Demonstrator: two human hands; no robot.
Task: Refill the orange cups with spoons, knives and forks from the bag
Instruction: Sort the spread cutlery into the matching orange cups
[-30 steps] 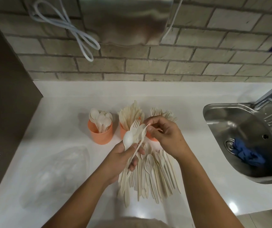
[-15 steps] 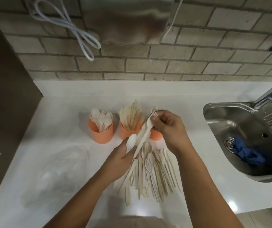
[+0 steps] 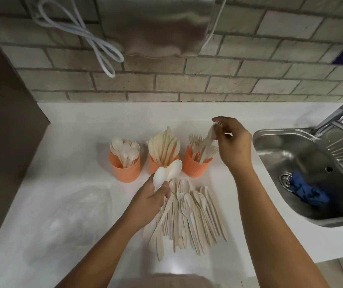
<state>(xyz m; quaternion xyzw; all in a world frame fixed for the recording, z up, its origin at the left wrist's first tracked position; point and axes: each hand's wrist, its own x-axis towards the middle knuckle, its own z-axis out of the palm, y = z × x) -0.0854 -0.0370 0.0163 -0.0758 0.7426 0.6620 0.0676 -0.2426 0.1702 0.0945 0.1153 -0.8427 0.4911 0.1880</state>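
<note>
Three orange cups stand in a row on the white counter: a spoon cup (image 3: 125, 169) on the left, a knife cup (image 3: 156, 165) in the middle, a fork cup (image 3: 195, 168) on the right. My right hand (image 3: 232, 142) holds a cream fork (image 3: 209, 136) over the fork cup, its handle end down among the forks. My left hand (image 3: 151, 196) grips two white spoons (image 3: 167, 173) in front of the knife cup. A pile of mixed cutlery (image 3: 189, 217) lies on the counter below the cups. The clear plastic bag (image 3: 71, 217) lies flat at the left.
A steel sink (image 3: 311, 183) with a blue cloth (image 3: 309, 192) and a tap (image 3: 334, 117) sits at the right. A brick wall with a steel dispenser (image 3: 156, 26) and a white cable (image 3: 95, 42) stands behind. A dark panel (image 3: 4, 113) borders the left.
My right hand has pulled a fork away from the bundle in my left hand and carried it up and right over the fork cup. My left hand has dropped a little, keeping the spoons.
</note>
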